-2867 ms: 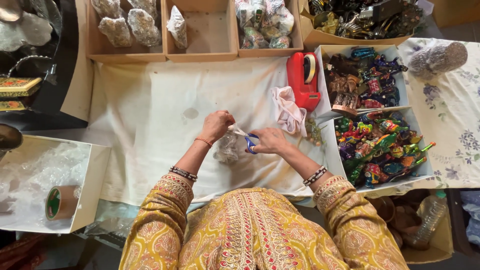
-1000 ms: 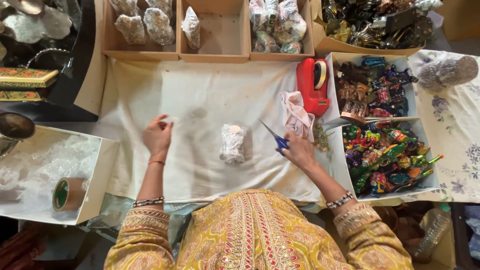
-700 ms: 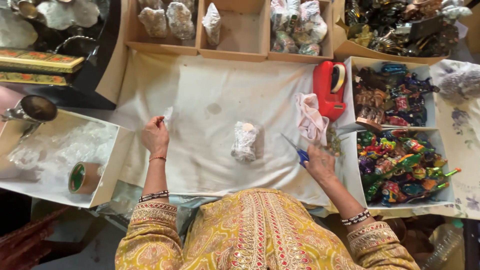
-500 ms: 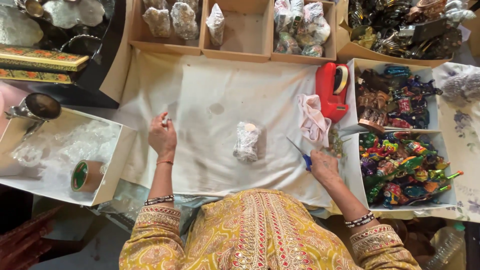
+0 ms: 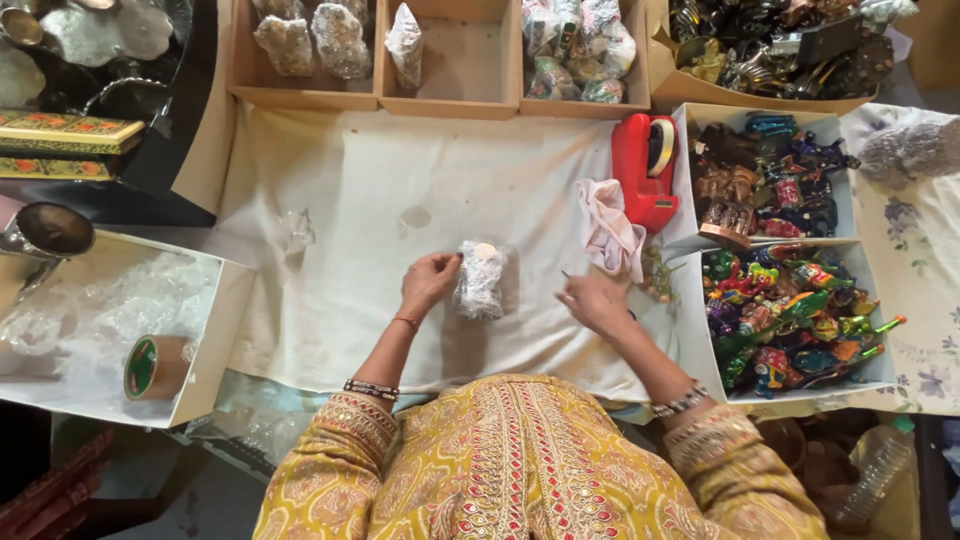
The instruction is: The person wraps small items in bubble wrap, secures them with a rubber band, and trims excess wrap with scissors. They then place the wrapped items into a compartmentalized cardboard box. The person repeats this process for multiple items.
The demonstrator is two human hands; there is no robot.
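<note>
- The left hand (image 5: 428, 283) rests on the cloth-covered surface (image 5: 350, 200), its fingers curled and touching the left side of a small bundle wrapped in bubble wrap (image 5: 480, 280), which stands near the middle of the cloth.
- The right hand (image 5: 595, 300) lies just right of the bundle, apart from it. Its fingers are bent loosely over something thin and dark; what it is, and whether they grip it, cannot be told.
- Along the far edge sits a wooden tray (image 5: 450, 103) with three compartments: two wrapped lumps in the left one, a single wrapped piece in the middle one, and a heap of wrapped pieces in the right one.
- To the right, a white box (image 5: 690, 150) holds dark painted figurines, and the white box (image 5: 700, 330) nearer the person holds bright multicoloured ones.
- A red tape dispenser (image 5: 645, 170) stands beside the far white box, with a pink cloth (image 5: 610, 230) just near of it.
- At the left, an open box (image 5: 215, 340) holds clear wrapping and a roll of brown tape (image 5: 155, 367).
</note>
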